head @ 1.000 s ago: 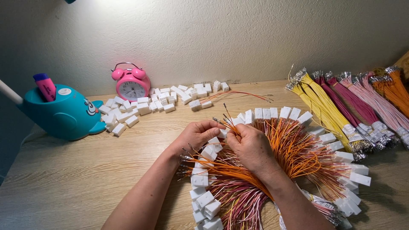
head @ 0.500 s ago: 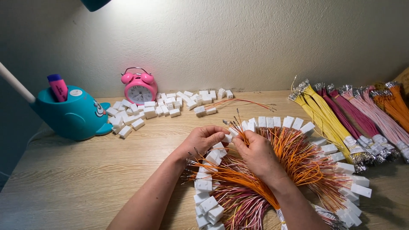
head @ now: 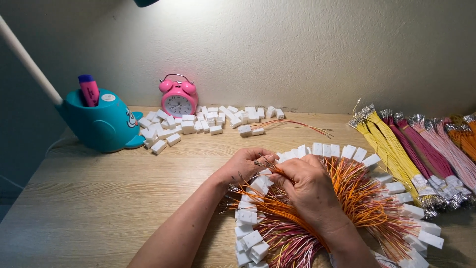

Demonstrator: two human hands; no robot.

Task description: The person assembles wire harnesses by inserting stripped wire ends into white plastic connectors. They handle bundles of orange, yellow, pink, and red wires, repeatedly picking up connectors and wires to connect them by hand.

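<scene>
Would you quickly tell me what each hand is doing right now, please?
Left hand: closed on a white connector at the pile's edge.
Right hand: pinching thin orange wires by the left fingers.

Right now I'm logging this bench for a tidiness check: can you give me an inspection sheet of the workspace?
Surface: wooden table, bare at left.
Job's things: fan of orange and pink wires tipped with white connectors.
Clutter: loose white housings, pink alarm clock, teal whale-shaped holder with pink marker.
Hands: left hand and right hand pinch wires together.
Cables: yellow, pink, orange bundles at right.
Surroundings: plain wall.
</scene>
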